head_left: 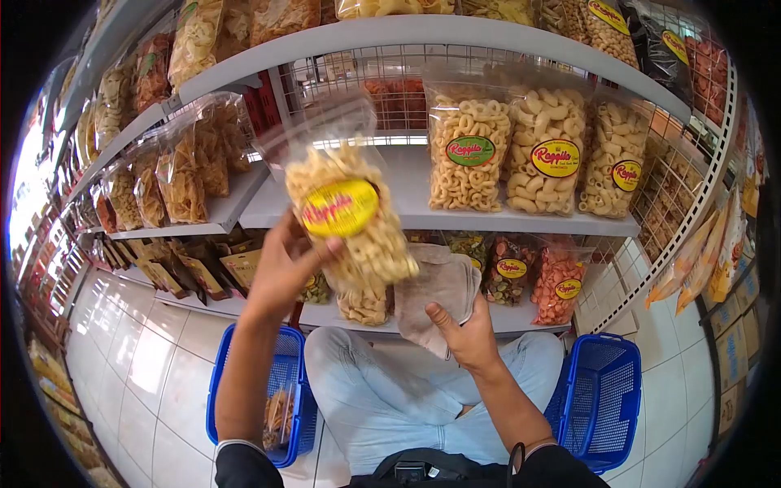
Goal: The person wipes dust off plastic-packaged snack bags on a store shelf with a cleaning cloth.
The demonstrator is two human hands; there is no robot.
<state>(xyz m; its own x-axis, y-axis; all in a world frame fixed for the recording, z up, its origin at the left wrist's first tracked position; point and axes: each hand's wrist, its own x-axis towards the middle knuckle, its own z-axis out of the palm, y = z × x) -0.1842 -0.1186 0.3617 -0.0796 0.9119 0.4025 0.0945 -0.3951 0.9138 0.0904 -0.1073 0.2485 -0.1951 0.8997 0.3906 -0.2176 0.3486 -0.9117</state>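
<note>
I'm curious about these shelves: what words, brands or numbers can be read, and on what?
"Raggila" (perhaps "Raggita"): yellow label on the bag in the left hand.
"Raggila", same doubt: green label and two yellow labels on middle-shelf bags.
Probably "Raggila": smaller yellow labels on lower-shelf bags, less clear.
Too small or blurred: labels' fine print, brown packets, cartons at right.

Clear bags (547,150) of snacks with branded oval labels (556,159) stand in a shop, lined up on a grey middle shelf (382,183). Above that shelf, an upper shelf (439,31) carries more bagged goods (610,31); below it runs a stocked lower shelf (199,306). Blue shopping baskets (604,398) sit on the white-tiled floor (179,374) in front of it, and orange packets (687,252) flank its right end.
</note>
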